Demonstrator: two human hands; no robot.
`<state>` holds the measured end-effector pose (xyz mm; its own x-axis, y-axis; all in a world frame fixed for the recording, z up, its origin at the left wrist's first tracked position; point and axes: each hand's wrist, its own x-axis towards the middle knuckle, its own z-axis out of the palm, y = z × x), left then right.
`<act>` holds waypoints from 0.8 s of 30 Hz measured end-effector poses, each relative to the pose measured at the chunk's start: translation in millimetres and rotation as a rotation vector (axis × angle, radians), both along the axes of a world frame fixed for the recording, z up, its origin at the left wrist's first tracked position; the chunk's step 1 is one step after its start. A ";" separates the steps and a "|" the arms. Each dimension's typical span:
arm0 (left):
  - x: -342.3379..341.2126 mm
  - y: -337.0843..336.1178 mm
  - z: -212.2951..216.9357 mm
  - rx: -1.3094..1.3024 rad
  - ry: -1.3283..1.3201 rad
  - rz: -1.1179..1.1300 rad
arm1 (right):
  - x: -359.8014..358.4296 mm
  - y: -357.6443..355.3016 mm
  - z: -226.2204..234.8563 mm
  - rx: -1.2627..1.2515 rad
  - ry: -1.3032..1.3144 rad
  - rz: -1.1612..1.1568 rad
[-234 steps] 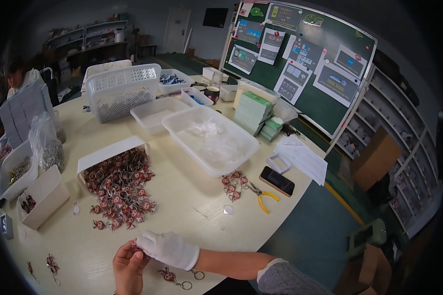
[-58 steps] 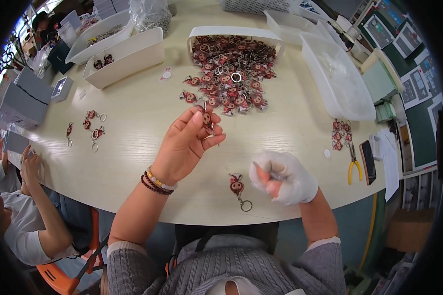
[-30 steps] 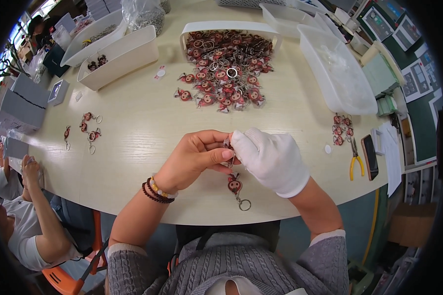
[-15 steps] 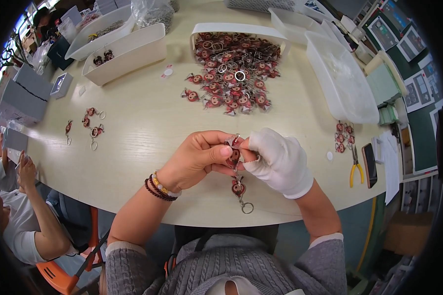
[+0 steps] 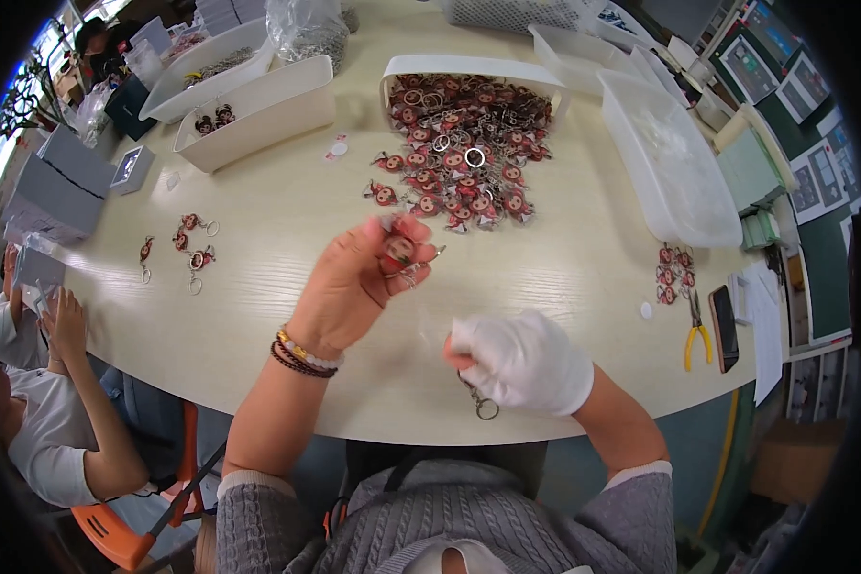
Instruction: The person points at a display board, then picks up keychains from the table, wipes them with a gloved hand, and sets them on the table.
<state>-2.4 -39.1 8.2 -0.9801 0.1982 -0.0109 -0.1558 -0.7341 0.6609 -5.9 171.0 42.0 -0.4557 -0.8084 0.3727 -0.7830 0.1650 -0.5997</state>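
My left hand (image 5: 349,287) is raised over the table, its fingers closed on a red keychain charm (image 5: 399,251) with a round face and small metal links. Lower and to the right, my right hand (image 5: 531,364) wears a white fingerless glove. Its fingers are curled together, and what they hold, if anything, is hidden. From under them shows the metal ring of another keychain (image 5: 487,408), near the table's front edge; the hand covers its charm. A faint transparent sliver (image 5: 426,336) is blurred between my hands.
A heap of red keychains (image 5: 469,153) spills from a tipped white bin (image 5: 478,67). Several keychains (image 5: 193,244) lie at left, and charms (image 5: 674,273) at right beside yellow-handled pliers (image 5: 696,335) and a phone (image 5: 723,325). Plastic bins stand behind. A co-worker (image 5: 57,421) sits at left.
My hands have parted. The left has gone up and leftward with its charm; the right has come down over the lower keychain's charm, which showed before.
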 end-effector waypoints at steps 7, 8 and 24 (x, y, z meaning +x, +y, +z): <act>-7.7 -95.3 19.0 -0.933 0.032 0.819 | -5.6 14.9 -16.9 0.218 -0.584 0.066; -3.7 -111.0 16.1 -1.188 -0.041 0.884 | -7.6 14.5 -19.3 0.091 -0.756 0.004; -46.3 -26.3 -38.1 -2.178 0.689 0.328 | -22.5 21.4 -19.2 -0.264 -1.347 -0.176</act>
<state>-48.7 -65.3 -29.9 -0.9151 0.2468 0.3190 0.2939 0.9497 0.1085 -28.5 192.4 22.8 -0.6705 -0.6781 -0.3010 0.4387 -0.0353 -0.8979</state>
